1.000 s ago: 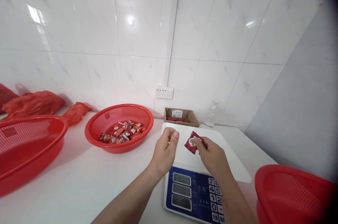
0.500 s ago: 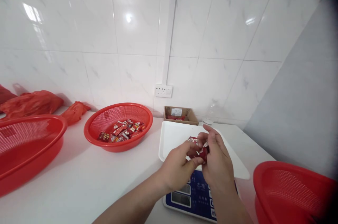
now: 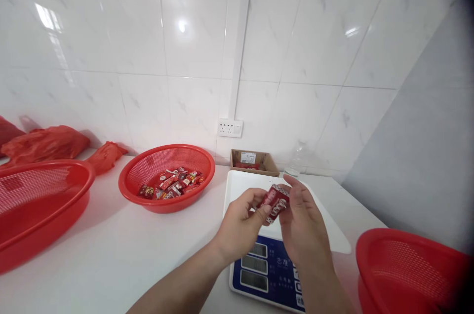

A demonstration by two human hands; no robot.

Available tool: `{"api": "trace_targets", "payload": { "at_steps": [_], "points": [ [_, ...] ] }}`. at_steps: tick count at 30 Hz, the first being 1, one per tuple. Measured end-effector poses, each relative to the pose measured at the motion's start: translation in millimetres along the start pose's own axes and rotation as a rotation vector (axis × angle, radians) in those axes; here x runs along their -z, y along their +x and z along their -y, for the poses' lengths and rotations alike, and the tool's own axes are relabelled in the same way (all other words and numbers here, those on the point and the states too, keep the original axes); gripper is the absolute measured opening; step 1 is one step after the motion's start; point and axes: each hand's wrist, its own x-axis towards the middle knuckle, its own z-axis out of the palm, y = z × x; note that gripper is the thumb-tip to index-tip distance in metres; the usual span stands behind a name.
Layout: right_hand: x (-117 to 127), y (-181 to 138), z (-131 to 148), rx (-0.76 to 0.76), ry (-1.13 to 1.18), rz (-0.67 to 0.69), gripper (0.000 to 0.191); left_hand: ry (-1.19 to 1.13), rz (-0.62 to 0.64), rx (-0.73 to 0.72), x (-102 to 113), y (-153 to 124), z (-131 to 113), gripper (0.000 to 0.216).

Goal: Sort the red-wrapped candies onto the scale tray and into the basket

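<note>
A small dark-red snack packet (image 3: 274, 202) with white lettering and checkered ends is held above the scale's white pan (image 3: 240, 185). My left hand (image 3: 240, 225) is closed on it, thumb in front and fingers behind. My right hand (image 3: 304, 222) is at its right edge with fingers curled against it; part of those fingers is hidden. Below both hands, the scale's blue panel (image 3: 274, 274) shows grey displays at its left. Farther left, a red mesh basket (image 3: 129, 188) contains several small red wrapped packets (image 3: 172, 183).
Another red basket (image 3: 83, 176) stands at the far left, with red plastic bags (image 3: 48, 143) behind it. A cardboard box (image 3: 272, 166) and a clear plastic container (image 3: 296, 158) are by the wall. At the right is a third red basket (image 3: 370, 250).
The packet has turned so its printed face shows, and it sits slightly higher between my hands. My left hand has shifted a little to the left.
</note>
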Motion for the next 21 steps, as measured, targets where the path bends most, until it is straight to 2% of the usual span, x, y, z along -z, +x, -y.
{"api": "trace_targets", "payload": {
  "at_steps": [5, 8, 14, 17, 21],
  "points": [
    [12.5, 4.0, 0.5, 0.08, -0.487, 0.194, 0.038, -0.033, -0.003, -0.041, 5.7, -0.9, -7.4, 0.02],
    [12.3, 0.6, 5.5, 0.135, -0.616, 0.224, 0.041, -0.063, 0.018, -0.016, 4.7, -2.3, -9.7, 0.023],
    [4.4, -7.1, 11.6, 0.338, -0.691, 0.198, 0.035, -0.017, 0.089, 0.07, 5.4, 0.0, -6.9, 0.03],
    [6.0, -5.4, 8.1, 0.321, -0.671, 0.202, 0.037, -0.007, 0.087, 0.072, 9.0, 1.1, -7.5, 0.031],
    [10.6, -2.6, 6.4, 0.248, -0.606, 0.314, 0.04, -0.043, 0.152, 0.038, 10.3, -0.1, -11.9, 0.031]
  ]
}}
